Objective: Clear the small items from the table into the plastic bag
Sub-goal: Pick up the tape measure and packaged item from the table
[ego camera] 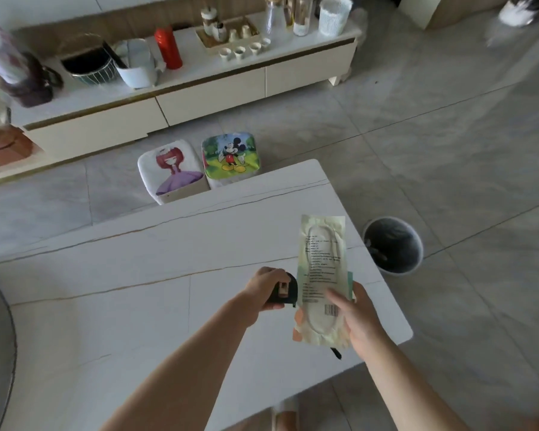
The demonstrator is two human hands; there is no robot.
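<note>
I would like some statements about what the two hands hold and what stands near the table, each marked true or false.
1. The left hand grips a black object. True.
2. The right hand holds a red bottle. False: it holds a flat pale packet with a barcode.
3. The packet lies flat on the table. False: it is held up above the table.
4. A dark-lined bin stands on the floor beside the table. True.
5. Two stools with cartoon pictures stand on the floor beyond the table. True.
</note>
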